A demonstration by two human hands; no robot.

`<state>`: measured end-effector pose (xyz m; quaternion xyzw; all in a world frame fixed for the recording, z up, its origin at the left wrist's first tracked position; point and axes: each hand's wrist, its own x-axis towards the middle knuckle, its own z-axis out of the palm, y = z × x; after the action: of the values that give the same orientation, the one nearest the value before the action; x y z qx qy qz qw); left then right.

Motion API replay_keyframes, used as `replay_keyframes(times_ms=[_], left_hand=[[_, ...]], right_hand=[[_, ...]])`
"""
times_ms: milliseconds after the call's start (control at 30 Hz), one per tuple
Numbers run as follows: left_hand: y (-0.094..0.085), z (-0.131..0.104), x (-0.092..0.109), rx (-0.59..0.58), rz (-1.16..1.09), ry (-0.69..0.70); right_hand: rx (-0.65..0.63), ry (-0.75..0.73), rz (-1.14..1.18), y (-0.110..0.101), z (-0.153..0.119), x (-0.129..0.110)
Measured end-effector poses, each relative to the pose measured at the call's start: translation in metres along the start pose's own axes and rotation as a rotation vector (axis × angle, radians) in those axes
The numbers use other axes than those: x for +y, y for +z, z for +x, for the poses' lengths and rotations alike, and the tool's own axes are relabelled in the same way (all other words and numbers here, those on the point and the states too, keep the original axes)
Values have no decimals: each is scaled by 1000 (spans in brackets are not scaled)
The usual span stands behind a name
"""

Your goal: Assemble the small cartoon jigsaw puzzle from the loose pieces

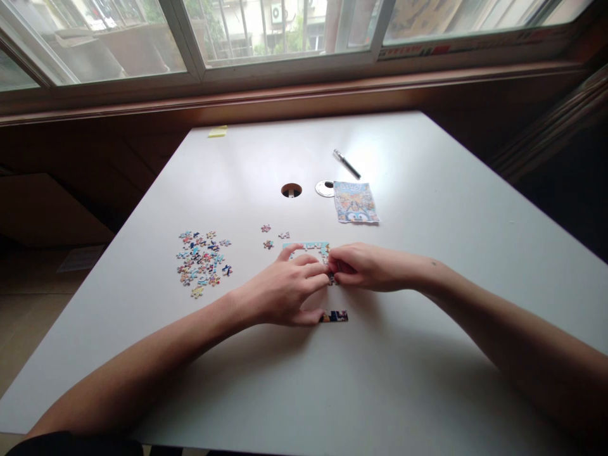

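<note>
On the white table, a partly joined puzzle frame [313,245] shows its top edge beyond my hands. My left hand [297,288] lies over its left part, fingers spread, with the thumb at a joined dark strip of pieces [337,315]. At the frame's right side, my right hand [351,266] has its fingers pinched together beside the left fingertips; a puzzle piece seems to be at them, mostly hidden. Three loose pieces [268,244] lie just past the left hand. Further left is a spread pile of puzzle pieces [202,259].
A printed picture sheet [356,202] lies beyond my right hand, touching a round silver cover [323,188]. Behind it is a pen [347,163]. The table has a round hole [291,190]. A yellow sticky note [217,132] is near the far left corner, below the windows.
</note>
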<state>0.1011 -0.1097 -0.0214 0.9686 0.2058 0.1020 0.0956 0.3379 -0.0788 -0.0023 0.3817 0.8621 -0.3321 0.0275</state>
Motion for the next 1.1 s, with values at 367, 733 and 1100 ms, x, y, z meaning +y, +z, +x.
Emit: replay_keyframes(times_ms=[367,733,1100], left_hand=[[0,0,0,-1,-9,-2],[0,0,0,-5,6,12],[0,-1,-1,-5,8,13]], right_hand=[[-4,11,2,1,1,-2],[-17,35,-15,1,1,0],[-26,47,-16,0,1,-1]])
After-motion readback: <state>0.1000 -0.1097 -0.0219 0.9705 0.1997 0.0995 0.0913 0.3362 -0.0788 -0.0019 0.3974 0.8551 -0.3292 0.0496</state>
